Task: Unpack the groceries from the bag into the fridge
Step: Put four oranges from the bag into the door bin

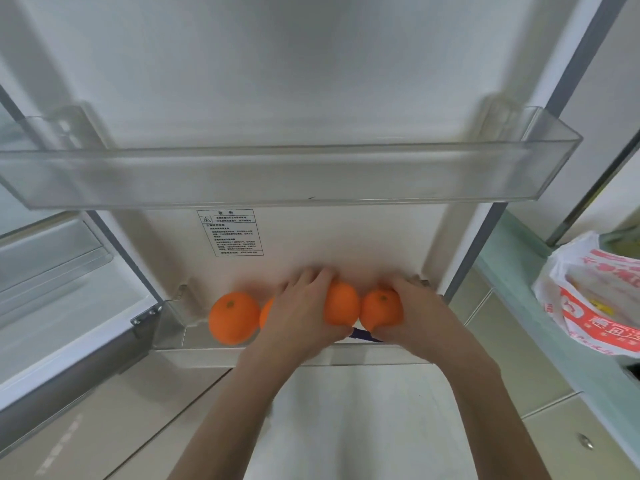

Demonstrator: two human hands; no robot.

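Head view: the placing step looks under way. The left hand (304,306) curls its grip round an orange (341,304); the right hand (412,313) clamps another orange (381,309), stem end up, in the lower door shelf (242,353). The fruit has no long axis. Next, let go without rolling and go to the bag (595,296) on the counter (519,271).

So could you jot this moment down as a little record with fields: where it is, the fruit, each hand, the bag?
place: lower door bin of an open fridge door
oranges: four in the bin, one mostly hidden behind the left hand
left hand: grip on an orange
right hand: grip on another orange
free orange: resting at the bin's left
upper door bin: nothing visible inside
bag: on the counter, right
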